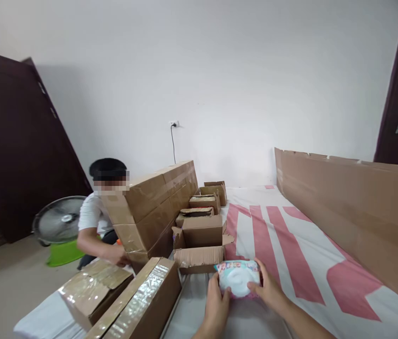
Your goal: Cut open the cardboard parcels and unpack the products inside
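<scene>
Between my two hands is a pack of wet wipes (238,278), pale blue and white with a round white lid and a colourful printed edge. My left hand (217,301) grips its left side, thumb at the near edge. On the right side, my right hand (268,286) holds it with the thumb on top near the lid. The pack is above the white and pink sheet (255,320). Just beyond it stands an open cardboard box (199,256), its flaps spread and its inside dark.
Several small cartons (204,202) line up behind the open box, beside a wall of stacked taped boxes (160,197). Taped cartons (142,296) lie at front left. A person (96,221) crouches left near a fan (61,221). A tall cardboard panel (354,207) borders the right.
</scene>
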Tool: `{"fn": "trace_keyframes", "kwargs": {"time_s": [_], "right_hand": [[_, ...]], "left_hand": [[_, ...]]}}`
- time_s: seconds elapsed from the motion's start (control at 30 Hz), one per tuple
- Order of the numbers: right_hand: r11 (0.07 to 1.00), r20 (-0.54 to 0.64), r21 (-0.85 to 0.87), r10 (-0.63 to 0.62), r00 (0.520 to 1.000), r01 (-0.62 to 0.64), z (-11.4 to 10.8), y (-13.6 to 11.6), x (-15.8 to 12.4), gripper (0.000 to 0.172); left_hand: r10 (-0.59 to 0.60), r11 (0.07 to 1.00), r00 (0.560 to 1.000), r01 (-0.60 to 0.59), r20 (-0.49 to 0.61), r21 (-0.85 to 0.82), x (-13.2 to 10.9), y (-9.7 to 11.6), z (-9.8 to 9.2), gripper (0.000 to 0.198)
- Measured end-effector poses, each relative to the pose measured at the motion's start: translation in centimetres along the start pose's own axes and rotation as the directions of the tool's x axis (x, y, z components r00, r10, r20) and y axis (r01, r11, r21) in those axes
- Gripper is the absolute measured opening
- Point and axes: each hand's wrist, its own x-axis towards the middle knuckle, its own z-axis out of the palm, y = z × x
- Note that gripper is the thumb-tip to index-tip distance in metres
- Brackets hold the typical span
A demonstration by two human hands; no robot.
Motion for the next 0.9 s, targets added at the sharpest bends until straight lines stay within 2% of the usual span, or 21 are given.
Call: {"fn": "trace_keyframes", "kwargs": {"time_s": [0.1, 0.2, 0.3, 0.43, 0.5, 0.57, 0.67, 0.77, 0.9], "right_hand": [[0.998, 0.018, 0.04, -0.052, 0.998, 0.052, 2.5, -0.3, 0.1, 0.076], [0.994, 0.025, 0.07, -0.09, 0.996, 0.088, 5.2, -0.7, 0.7, 0.074], [0.988, 0.023, 0.093, -0.13, 0.991, 0.127, 7.8, -1.0, 1.5, 0.074], [0.977, -0.001, 0.116, -0.177, 0.984, 0.176, 10.7, -1.1, 2.5, 0.079], [0.971, -0.01, 0.127, -0.204, 0.979, 0.203, 11.5, -0.8, 2.9, 0.077], [0.963, -0.017, 0.128, -0.235, 0.972, 0.235, 11.9, -0.4, 2.9, 0.068], [0.953, -0.048, 0.1, -0.282, 0.958, 0.285, 12.1, 0.6, 2.3, 0.053], [0.95, -0.082, 0.059, -0.302, 0.95, 0.307, 12.2, 1.5, 1.6, 0.051], [0.948, -0.092, 0.022, -0.316, 0.944, 0.319, 12.4, 2.2, 1.5, 0.047]], "left_hand": [[0.001, 1.0, 0.993, -0.004, -0.115, -0.025, -1.0, -2.6, -0.5, 0.066], [-0.015, 1.0, 0.967, 0.014, -0.253, -0.005, -0.7, -4.5, -1.0, 0.072], [-0.028, 0.997, 0.926, 0.051, -0.378, 0.053, 0.5, -5.4, -2.0, 0.079], [0.039, 0.988, 0.892, 0.034, -0.45, 0.153, 1.0, -5.4, -3.2, 0.071], [0.113, 0.958, 0.897, 0.015, -0.427, 0.285, 0.3, -5.0, -2.9, 0.066], [0.15, 0.895, 0.931, 0.015, -0.333, 0.445, -0.7, -4.5, -2.1, 0.068], [0.085, 0.803, 0.975, 0.054, -0.204, 0.593, -1.4, -3.6, -1.2, 0.076], [0.044, 0.757, 0.982, 0.087, -0.183, 0.648, -0.2, -2.7, -1.6, 0.07], [0.023, 0.744, 0.986, 0.093, -0.164, 0.662, 2.7, -2.3, -3.3, 0.068]]}}
